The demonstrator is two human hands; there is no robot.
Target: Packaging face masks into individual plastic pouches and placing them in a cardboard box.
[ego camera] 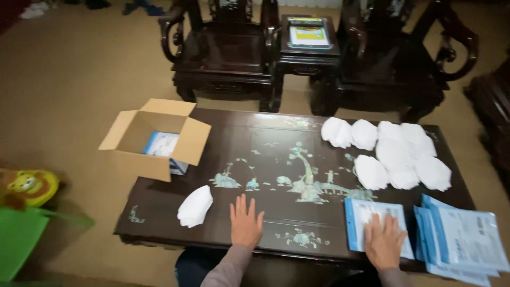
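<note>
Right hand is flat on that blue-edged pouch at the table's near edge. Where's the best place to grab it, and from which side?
Probably by its near edge. The blue-edged pouch lies flat on the dark table, with its bottom edge at the table's rim under the right hand. Coming from the person's side, fingers could slide it slightly off the rim and pinch it, thumb on top. The stacked pouches crowd its right side.

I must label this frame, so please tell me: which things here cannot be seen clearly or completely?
All in the head view:
- Pouch under the right hand: the hand covers its lower part.
- Stack of blue pouches: cut off by the right and bottom edges.
- Cardboard box: its flaps hide most of the contents.
- Print on pouches: too small and blurred.
- Left hand: lies flat on the table, palm side hidden.
</note>
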